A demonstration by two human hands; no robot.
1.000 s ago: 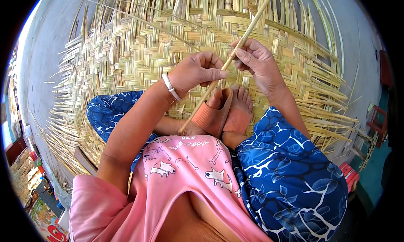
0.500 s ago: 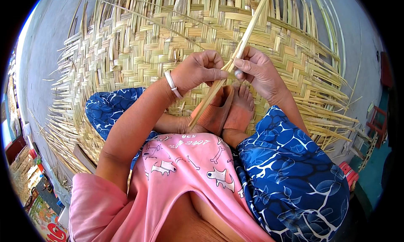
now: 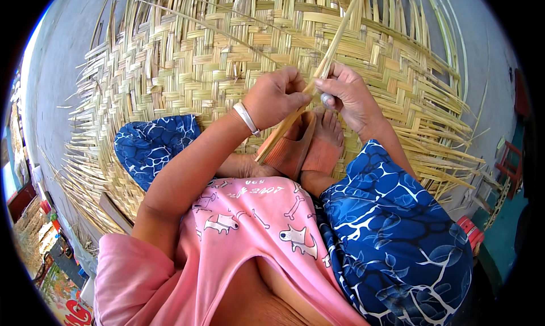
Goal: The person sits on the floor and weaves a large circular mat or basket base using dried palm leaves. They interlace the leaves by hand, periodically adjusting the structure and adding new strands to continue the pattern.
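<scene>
A long, thin bundle of pale bamboo strips (image 3: 338, 42) runs slantwise between my hands, its lower end hanging over my feet. My left hand (image 3: 279, 94), with a white band on its wrist, is closed on the strips with thumb and bent fingers. Just to the right, my right hand (image 3: 347, 93) pinches the same strips between thumb and fingers, and its fingertips partly hide where they meet. The strips look split or spread close to the fingers. Beneath both hands lies a large mat (image 3: 193, 70) of woven bamboo with loose strip ends around its edges.
My feet, in orange foot sleeves (image 3: 321, 158), rest on the mat between my bent knees in blue patterned cloth (image 3: 392, 224). Thin loose strips (image 3: 210, 28) cross the mat's far left part. Grey floor (image 3: 494, 99) surrounds it. A red chair-like frame (image 3: 509, 170) stands at right.
My left hand has turned at the wrist and moved slightly right, closer to my right hand. The lower end of the strips has shifted a little up. My right hand has barely moved.
</scene>
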